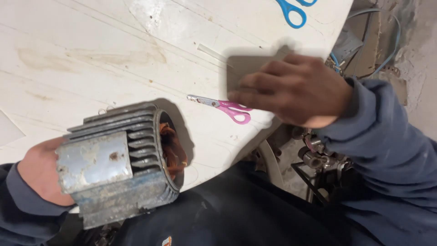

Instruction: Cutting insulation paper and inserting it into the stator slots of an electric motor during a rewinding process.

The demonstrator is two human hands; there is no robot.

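The left hand (38, 175) grips a finned grey motor housing (120, 161) at the table (82, 59) edge, copper windings showing. At two o'clock from it, the right hand (293, 89) lies fingers-spread on a grey card sheet (243, 66) – pink scissors (225, 108) just beside – blue scissors (291, 11) at twelve o'clock

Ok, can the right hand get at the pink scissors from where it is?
Probably yes. The right hand rests on a grey sheet, and the pink scissors lie uncovered on the white table just beside its fingers.
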